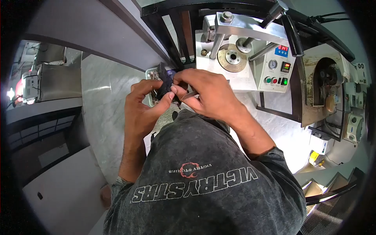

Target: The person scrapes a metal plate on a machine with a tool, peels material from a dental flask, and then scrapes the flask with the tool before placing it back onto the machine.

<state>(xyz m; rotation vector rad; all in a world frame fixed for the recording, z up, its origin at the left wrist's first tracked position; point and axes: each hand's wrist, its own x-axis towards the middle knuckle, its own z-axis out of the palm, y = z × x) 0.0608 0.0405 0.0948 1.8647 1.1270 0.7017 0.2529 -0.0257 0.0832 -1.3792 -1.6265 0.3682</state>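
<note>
My left hand (141,107) is closed, thumb and fingers pinching a dark, lumpy black piece (164,78) in front of my chest. From the other side my right hand (209,92) meets it, with fingers curled and their tips at the black piece's edge. A thin, flat metal strip (190,95) sits in the right hand's grip, between thumb and fingers; its far end is hidden. Just behind the black piece shows something purple-blue (171,73). Under the left fingers is a pale-rimmed tray (148,73) holding many small bits.
At right stands a white press machine (246,78) with a round metal plate (232,57), a black lever handle (293,36) and lit displays. A black metal frame (184,9) runs behind it. A grey panel (94,27) rises at upper left. More equipment (327,84) is farther right.
</note>
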